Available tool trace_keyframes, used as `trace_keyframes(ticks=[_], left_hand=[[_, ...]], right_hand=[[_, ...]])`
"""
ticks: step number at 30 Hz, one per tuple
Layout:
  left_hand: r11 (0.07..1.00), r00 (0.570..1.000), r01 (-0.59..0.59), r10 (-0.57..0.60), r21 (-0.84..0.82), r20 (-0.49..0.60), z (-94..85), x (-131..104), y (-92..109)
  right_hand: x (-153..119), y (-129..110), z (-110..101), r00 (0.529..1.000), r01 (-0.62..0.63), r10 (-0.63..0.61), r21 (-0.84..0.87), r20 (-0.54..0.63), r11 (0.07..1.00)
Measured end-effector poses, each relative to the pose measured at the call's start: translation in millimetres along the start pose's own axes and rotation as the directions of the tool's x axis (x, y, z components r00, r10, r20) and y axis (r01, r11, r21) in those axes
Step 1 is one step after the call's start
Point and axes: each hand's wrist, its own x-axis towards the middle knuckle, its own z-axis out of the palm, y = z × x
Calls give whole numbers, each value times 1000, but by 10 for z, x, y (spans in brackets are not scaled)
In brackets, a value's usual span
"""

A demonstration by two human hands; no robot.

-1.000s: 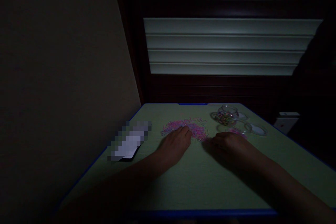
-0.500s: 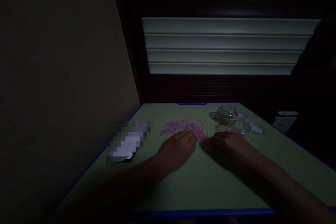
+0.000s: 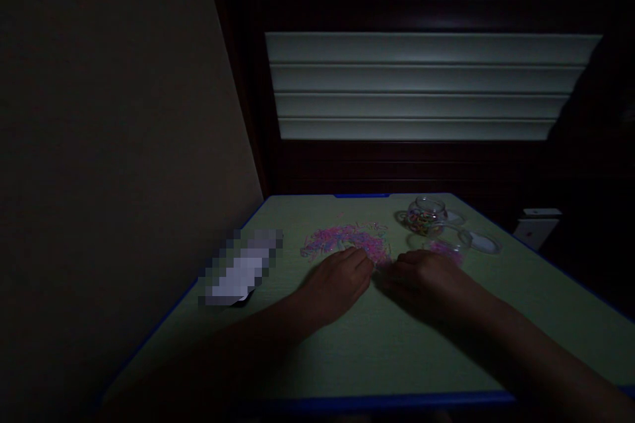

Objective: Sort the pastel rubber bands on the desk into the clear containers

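A loose pile of small pink and purple bands (image 3: 342, 238), like tiny rubber bands, is spread on the pale green table (image 3: 377, 357). My left hand (image 3: 347, 275) rests at the near edge of the pile, its fingers curled and closed. Just to the right, my right hand (image 3: 421, 272) is bent down at the pile's right end with the fingers drawn together. The fingertips of both hands are in shadow or hidden, so what they pinch, if anything, cannot be made out. Beyond my right hand stands a clear jar (image 3: 449, 250) with pink bands inside.
Behind it is a second clear round jar (image 3: 426, 217) with multicoloured bands. Two clear lids lie beside the jars, the nearer lid (image 3: 483, 242) at the right. A blurred pale object (image 3: 243, 271) lies at the left edge. White boxes (image 3: 538, 228) stand beyond the table's right side.
My right hand has shifted slightly left and down, closer to my left hand, uncovering more of the near jar. My left hand stays almost where it was.
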Motion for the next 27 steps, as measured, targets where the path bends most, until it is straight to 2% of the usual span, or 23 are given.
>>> trace_keyframes(ticks=[7, 21, 27], left_hand=[[998, 998, -62, 62, 3, -18, 2, 9, 0], [997, 997, -72, 72, -8, -8, -3, 4, -2], [996, 996, -86, 86, 9, -6, 12, 2, -3]], right_hand=[[7, -21, -8, 1000, 18, -18, -1, -21, 1000], [16, 21, 49, 998, 13, -13, -9, -54, 1000], [12, 4, 17, 1000, 1, -3, -43, -27, 999]])
